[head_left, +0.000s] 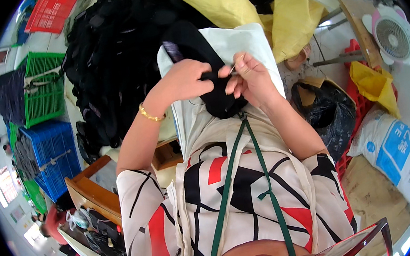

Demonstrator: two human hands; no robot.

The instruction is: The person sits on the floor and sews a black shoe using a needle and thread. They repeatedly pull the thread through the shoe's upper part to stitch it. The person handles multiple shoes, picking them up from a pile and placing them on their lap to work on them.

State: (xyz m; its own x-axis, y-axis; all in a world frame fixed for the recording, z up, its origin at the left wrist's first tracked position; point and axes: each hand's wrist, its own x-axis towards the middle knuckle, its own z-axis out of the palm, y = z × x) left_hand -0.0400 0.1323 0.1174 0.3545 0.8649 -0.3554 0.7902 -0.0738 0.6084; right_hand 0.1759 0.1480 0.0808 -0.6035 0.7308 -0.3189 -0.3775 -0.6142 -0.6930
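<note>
Both hands are up over the lap, meeting on one black piece (217,95) that lies on a white cloth (236,44) spread across the knees. The left hand (184,81), gold bangle (151,116) at the wrist, is curled closed and pinching the edge of the piece. The right hand (249,78) is closed too, thumb and forefinger nipped on a thin metal tool (233,67) – a needle or a small snip, too fine to tell which – with its tip at the spot the left hand holds. So the piece sits right between the two hands, touching both, its far end running up and away toward the big black heap.

How far along? My read: mid-piece, work on this one in hand and not finished, since the tool is at the fabric and neither hand has let go. As for the whole job, the heap of black pieces (120,52) on the left is huge, spilling beside the yellow sacks (233,6) – whether that heap is done or waiting, I cannot tell. The green crate (41,88) and blue crate (53,153) at far left hold dark stuff as well. A fan (393,37) stands off to the right, a black bag (328,110) near the right elbow
</note>
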